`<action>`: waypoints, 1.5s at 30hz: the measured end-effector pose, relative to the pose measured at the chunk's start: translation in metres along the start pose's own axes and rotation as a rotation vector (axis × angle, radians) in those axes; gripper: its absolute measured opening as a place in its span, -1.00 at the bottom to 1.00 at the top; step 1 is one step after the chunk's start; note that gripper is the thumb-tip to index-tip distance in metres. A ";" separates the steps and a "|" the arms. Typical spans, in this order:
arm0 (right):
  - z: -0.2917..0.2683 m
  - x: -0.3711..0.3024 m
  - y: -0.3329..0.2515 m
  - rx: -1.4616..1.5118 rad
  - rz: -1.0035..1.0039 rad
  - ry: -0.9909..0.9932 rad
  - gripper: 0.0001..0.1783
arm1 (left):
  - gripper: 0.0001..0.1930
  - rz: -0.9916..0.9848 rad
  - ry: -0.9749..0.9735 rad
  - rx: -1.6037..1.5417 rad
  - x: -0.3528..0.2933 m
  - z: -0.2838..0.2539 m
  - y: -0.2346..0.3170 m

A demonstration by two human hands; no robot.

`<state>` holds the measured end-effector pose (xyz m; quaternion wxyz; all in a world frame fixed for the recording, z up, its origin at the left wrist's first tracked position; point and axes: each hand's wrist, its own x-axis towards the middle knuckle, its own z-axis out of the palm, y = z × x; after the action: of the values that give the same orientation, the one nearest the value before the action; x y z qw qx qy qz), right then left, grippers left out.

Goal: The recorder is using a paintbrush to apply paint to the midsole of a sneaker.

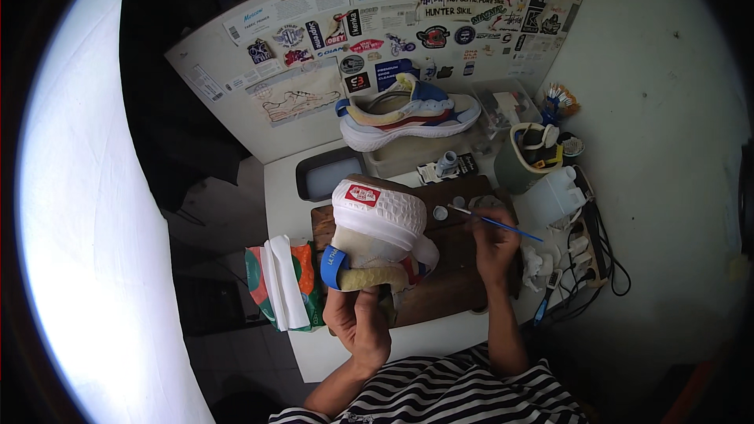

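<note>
My left hand (361, 328) grips a sneaker (381, 228) by its padded yellowish collar. The shoe is raised and tipped, with its white textured midsole upward, a red label on the sole and a blue heel tab at the left. To the right of it, my right hand (496, 245) pinches a thin paintbrush (517, 228) with a blue handle. The brush tip points left, apart from the shoe, over a small paint pot (441, 213). Below both hands lies a dark brown wooden board (448, 286). The fingers of my left hand are partly hidden by the shoe.
A matching sneaker (408, 127) rests at the back, above a translucent tray. Around the board stand a dark tray of liquid (331, 179), a small bottle (447, 163), a tool bin (518, 169), a white jug (556, 195), a power strip (585, 245) and a tissue pack (281, 283).
</note>
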<state>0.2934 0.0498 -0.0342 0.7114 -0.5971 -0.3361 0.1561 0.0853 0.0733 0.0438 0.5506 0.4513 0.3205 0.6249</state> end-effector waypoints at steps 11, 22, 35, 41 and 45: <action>0.032 0.020 -0.111 0.362 -0.640 -0.370 -0.85 | -0.64 -0.083 -0.227 -0.018 0.002 -0.006 0.000; 0.036 0.020 -0.123 0.137 -0.787 -0.429 -0.91 | -0.67 -0.055 -0.232 -0.037 0.002 0.000 0.003; 0.035 0.017 -0.128 0.105 -0.755 -0.454 -0.88 | -0.65 -0.072 -0.261 -0.019 -0.002 -0.002 0.002; 0.035 0.018 -0.124 0.134 -0.748 -0.447 -0.88 | -0.65 -0.076 -0.258 -0.004 -0.001 -0.001 0.005; 0.036 0.017 -0.123 0.148 -0.747 -0.431 -0.88 | -0.65 -0.071 -0.256 -0.001 -0.002 -0.002 0.005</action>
<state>0.2601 0.0578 0.0907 0.6737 -0.3355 -0.6576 0.0327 0.0818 0.0709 0.0470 0.6091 0.5155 0.2630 0.5423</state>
